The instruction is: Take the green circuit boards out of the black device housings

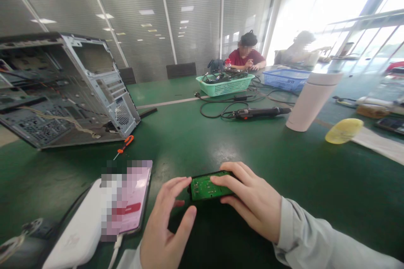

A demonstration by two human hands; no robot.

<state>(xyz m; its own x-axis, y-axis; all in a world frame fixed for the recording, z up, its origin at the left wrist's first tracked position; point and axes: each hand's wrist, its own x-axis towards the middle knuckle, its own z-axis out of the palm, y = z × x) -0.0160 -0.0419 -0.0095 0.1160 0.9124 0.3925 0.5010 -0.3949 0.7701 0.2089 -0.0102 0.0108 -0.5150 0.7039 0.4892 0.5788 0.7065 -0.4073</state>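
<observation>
A green circuit board (203,188) in a black open shell lies at the front of the green table. My right hand (249,195) grips its right end, with the index finger resting on the board's face and the thumb along the near edge. Beside the left end is my left hand (168,216), thumb and fingers spread apart. Its index fingertip meets or nearly meets the shell's left corner; whether it touches, I cannot tell. The board's right end is partly hidden under my right fingers.
On the left stand an open computer case (94,92), an orange-handled screwdriver (125,144), a phone (135,201) and a white power bank (80,227). Farther back are a power screwdriver (259,112), a green basket (225,87) of cables, a blue basket (285,80) and a pale tumbler (311,103). Two people sit beyond.
</observation>
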